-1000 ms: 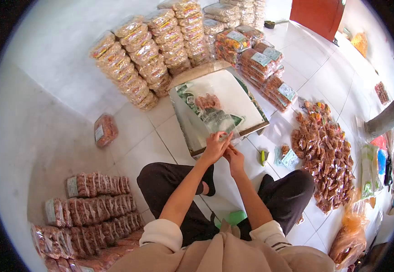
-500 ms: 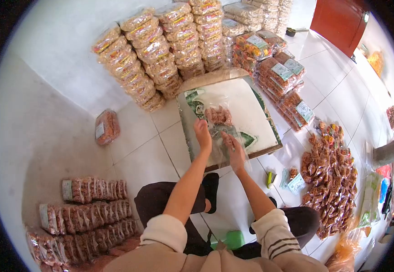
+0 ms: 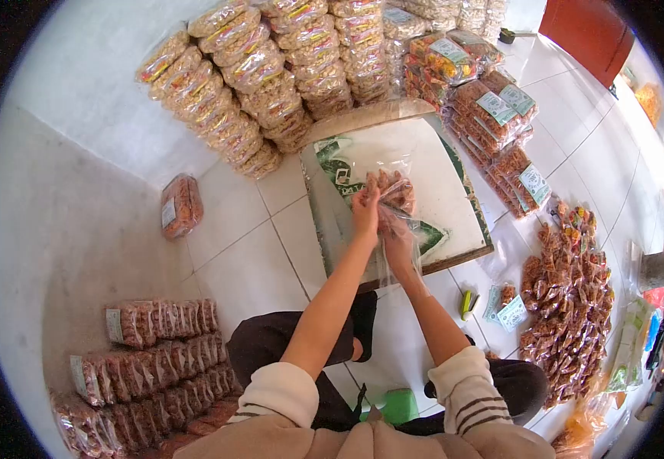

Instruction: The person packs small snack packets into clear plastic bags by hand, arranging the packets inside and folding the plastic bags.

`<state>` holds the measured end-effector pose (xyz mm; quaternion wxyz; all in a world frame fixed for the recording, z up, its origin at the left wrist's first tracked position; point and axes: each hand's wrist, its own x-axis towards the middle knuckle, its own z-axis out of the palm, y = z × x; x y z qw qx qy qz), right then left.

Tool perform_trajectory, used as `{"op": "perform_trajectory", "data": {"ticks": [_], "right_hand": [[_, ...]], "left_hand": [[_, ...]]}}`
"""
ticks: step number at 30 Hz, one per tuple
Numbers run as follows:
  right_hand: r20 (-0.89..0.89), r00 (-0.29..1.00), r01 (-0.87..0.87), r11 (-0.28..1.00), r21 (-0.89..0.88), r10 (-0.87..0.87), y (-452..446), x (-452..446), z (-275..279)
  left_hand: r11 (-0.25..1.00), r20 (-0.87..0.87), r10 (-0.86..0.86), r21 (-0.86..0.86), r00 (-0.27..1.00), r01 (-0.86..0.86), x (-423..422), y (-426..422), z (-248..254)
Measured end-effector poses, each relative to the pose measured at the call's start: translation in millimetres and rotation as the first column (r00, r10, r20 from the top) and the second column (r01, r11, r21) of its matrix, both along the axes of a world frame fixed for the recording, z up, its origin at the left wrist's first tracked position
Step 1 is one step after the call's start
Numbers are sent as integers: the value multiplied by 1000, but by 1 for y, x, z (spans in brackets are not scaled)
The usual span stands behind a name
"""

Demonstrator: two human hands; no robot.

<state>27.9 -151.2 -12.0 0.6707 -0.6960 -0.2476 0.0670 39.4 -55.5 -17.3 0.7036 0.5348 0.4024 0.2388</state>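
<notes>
A clear plastic bag (image 3: 402, 191) with small brown snack packets at its far end lies over a low, white-topped table with green patterning (image 3: 439, 164). My left hand (image 3: 366, 213) is closed on the bag's left side, against the packets. Close beside it, my right hand (image 3: 397, 243) is at the bag's near end, with loose clear film draped over it. Its fingers are partly hidden by the film and my left hand, but appear curled around the bag.
Tall stacks of bagged pale snacks (image 3: 251, 65) stand behind the table. Labelled brown snack packs (image 3: 488, 107) are piled to its right. A heap of small packets (image 3: 565, 314), a yellow-green stapler (image 3: 468, 304) and labels (image 3: 511, 312) lie on the floor. Packed rows (image 3: 156, 363) sit at left.
My left hand has moved right and onto the bag. My hands, apart before, are now close together. The bag's packets have shifted slightly right and nearer in the view, which has also shifted.
</notes>
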Motion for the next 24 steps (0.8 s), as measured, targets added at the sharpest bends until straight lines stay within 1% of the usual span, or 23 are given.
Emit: {"op": "perform_trajectory", "data": {"ticks": [1,2,3,4,5,6,7,8,9,10,11,12,13,14,15,17,18,19,20,21,22,23,24], "right_hand": [[129,991,28,999,-30,-24,1,2,-2],[258,965,60,997,-56,-44,3,5,-3],[258,965,59,997,-53,-43,9,7,-8],[-244,967,17,944,330,67,16,8,-12],[-603,720,170,755,633,344,21,9,-16],[-602,719,168,754,635,347,21,10,-15],[-493,803,-7,831,556,336,19,12,-14],[-367,865,-165,884,437,343,16,16,-13],[-364,866,-164,884,439,341,14,18,-15],[-62,980,-178,976,128,187,12,20,-20],[286,952,-63,982,-176,113,11,21,-25],[285,952,-63,983,-175,112,10,22,-25],[235,960,-107,975,-197,152,9,23,-24],[182,964,-152,965,-216,193,9,25,-24],[180,965,-153,965,-215,193,8,28,-17],[-139,914,-406,855,-322,381,5,35,2],[-138,914,-405,856,-322,381,4,34,0],[-89,926,-377,886,-270,366,2,33,-2],[-41,937,-347,913,-216,347,1,34,-4],[-42,938,-344,913,-220,344,-2,33,-5],[52,940,-318,920,-231,338,-5,31,-6],[144,933,-292,926,-239,331,-6,28,-6],[70,942,-293,908,-299,327,-9,24,8]], "left_hand": [[997,-23,-14,76,1000,16,0,-9,5],[996,-11,-88,5,996,88,-1,-10,4],[996,-11,-86,8,996,86,-4,-16,13],[996,-16,-77,45,997,77,-8,-23,25],[994,-22,-67,83,998,68,-11,-29,38],[990,28,-105,95,994,102,-11,-26,34],[990,28,-105,97,994,102,-12,-26,29],[997,68,-65,57,996,61,-12,-27,25],[1000,106,-24,15,994,23,-14,-29,28],[1000,107,-27,17,994,25,-14,-27,15],[999,119,-32,8,992,31,-14,-23,2],[999,129,-37,-1,991,37,-16,-22,-1],[999,127,-37,0,991,38,-17,-24,-6],[992,115,-23,127,993,8,-19,-26,-10],[967,104,-8,253,995,-19,-20,-29,-11],[975,94,3,222,996,-24,-26,-33,-1],[981,87,14,192,996,-30,-27,-33,2],[981,92,12,192,996,-30,-26,-26,5],[964,11,38,264,999,-40,-24,-13,10],[942,-74,70,333,995,-42,-20,-4,11],[939,139,103,314,985,-143,-13,3,10],[940,136,101,312,986,-140,-9,7,8],[966,93,39,250,995,-61,-8,9,15]]}}
